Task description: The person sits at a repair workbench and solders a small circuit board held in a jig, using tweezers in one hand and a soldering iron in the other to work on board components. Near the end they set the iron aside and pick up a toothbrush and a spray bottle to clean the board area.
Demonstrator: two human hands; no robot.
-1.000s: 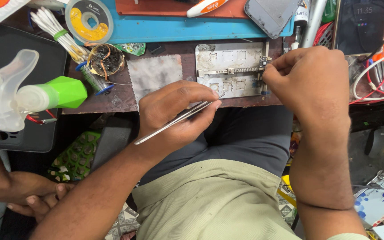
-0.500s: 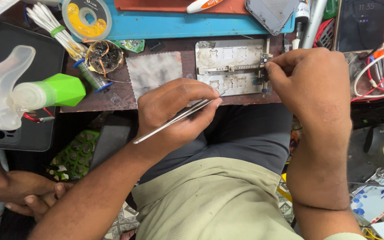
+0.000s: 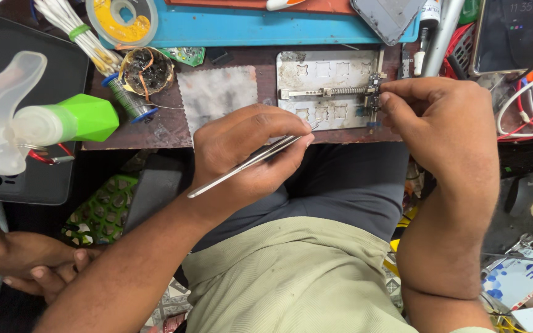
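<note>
1. This is a small electronics repair workshop.
2. At 12 o'clock a scuffed grey metal board-holding jig (image 3: 331, 92) sits on a cluttered brown bench (image 3: 155, 132).
3. At 10 o'clock lie a yellow solder reel (image 3: 121, 15) and a tarnished tip-cleaning pot (image 3: 146, 71).
4. At 2 o'clock lie a dark smartphone (image 3: 513, 34) and tangled red and white cables (image 3: 525, 111).

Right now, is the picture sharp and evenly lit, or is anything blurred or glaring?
Head view: light is soft and even, both hands sharp; left hand holds tweezers that catch a mild shine; the clear fan at the left edge looks washed out; the space under the bench is dark.
</note>
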